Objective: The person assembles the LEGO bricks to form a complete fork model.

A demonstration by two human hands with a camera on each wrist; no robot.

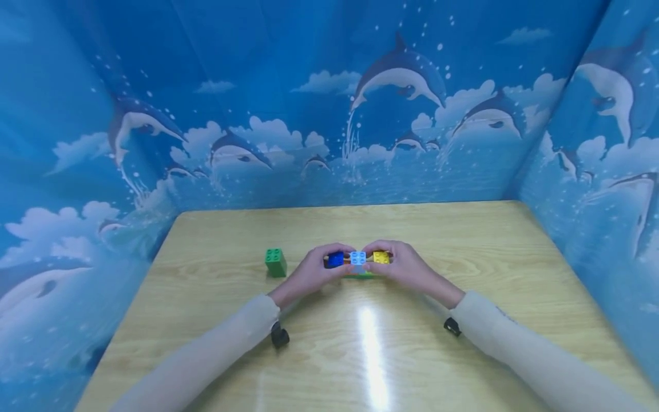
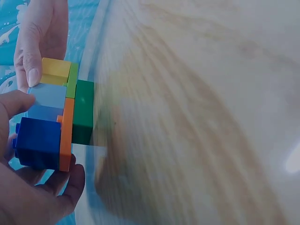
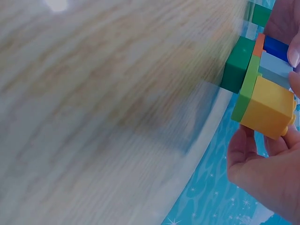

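Observation:
A small building-brick assembly stands on the table between both hands. Its base is a dark green brick (image 2: 83,112). Above that, a flat orange brick (image 2: 66,136) and a flat lime green brick (image 3: 246,89) lie end to end. On top sit a dark blue brick (image 2: 38,143), a light blue brick (image 1: 357,259) in the middle and a yellow brick (image 3: 269,104). The left hand (image 1: 314,269) reaches round the dark blue end and pinches the light blue brick between thumb and fingertip. From the yellow end, the right hand (image 1: 407,266) pinches the same light blue brick.
Left of the hands, a tall green brick piece (image 1: 276,263) stands on the wooden table (image 1: 237,229). Blue curtains (image 1: 288,51) with dolphins border the back and sides. Dark wrist devices (image 1: 279,335) hang below both sleeves.

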